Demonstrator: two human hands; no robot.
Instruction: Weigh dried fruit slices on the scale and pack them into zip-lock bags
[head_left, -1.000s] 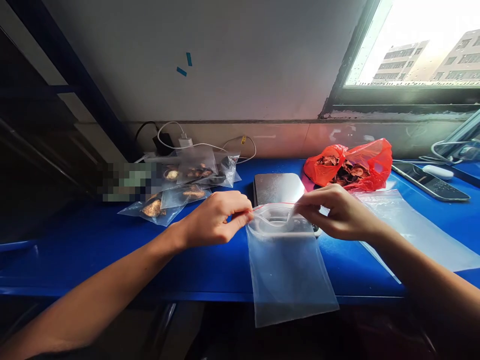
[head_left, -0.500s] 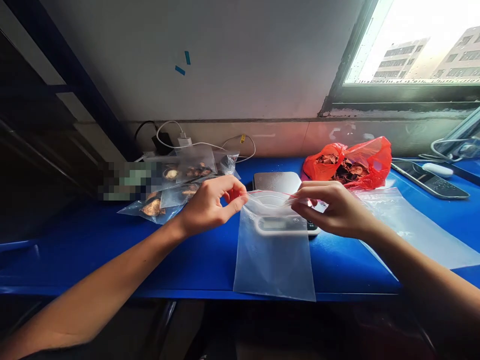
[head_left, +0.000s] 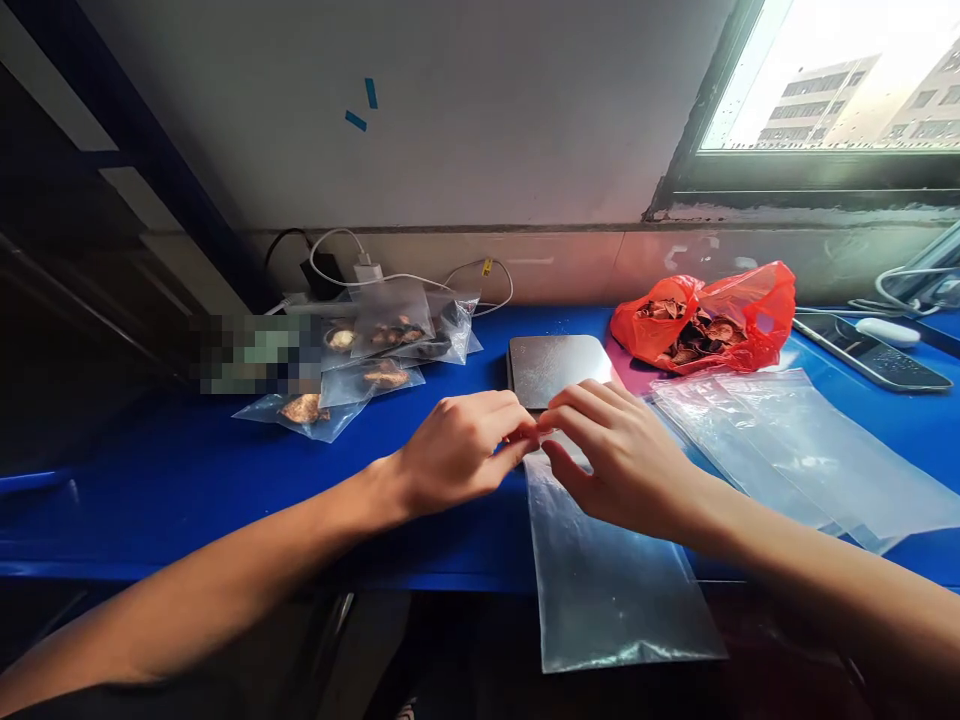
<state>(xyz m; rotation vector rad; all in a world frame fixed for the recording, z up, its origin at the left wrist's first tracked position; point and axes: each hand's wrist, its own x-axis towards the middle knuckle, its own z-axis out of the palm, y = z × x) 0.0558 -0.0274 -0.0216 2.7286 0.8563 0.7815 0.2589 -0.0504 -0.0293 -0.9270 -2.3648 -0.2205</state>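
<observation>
A clear zip bag (head_left: 619, 600) hangs flat from both hands, its lower end reaching past the table's front edge. My left hand (head_left: 469, 450) is closed in a pinch on the bag's top left corner. Close beside it, my right hand (head_left: 622, 450) has its fingers curled over the top edge, with the fingertips almost meeting the left ones; it covers most of the bag's mouth. Behind the hands sits a kitchen scale (head_left: 562, 365) with a bare metal plate, its front hidden by the fingers. Nothing shows inside the bag.
Dried reddish slices fill an open red plastic bag (head_left: 772, 300) at the back right. In front of it lie flat clear bags (head_left: 847, 460). A phone (head_left: 874, 350) rests farther right. Filled clear bags (head_left: 386, 375) and a white cable (head_left: 322, 265) lie back left on the blue table (head_left: 187, 490).
My hands have come together along the bag's top edge, the left moving right and down. The bag has swung lower and rightward, uncovering the scale's plate. The view has shifted slightly.
</observation>
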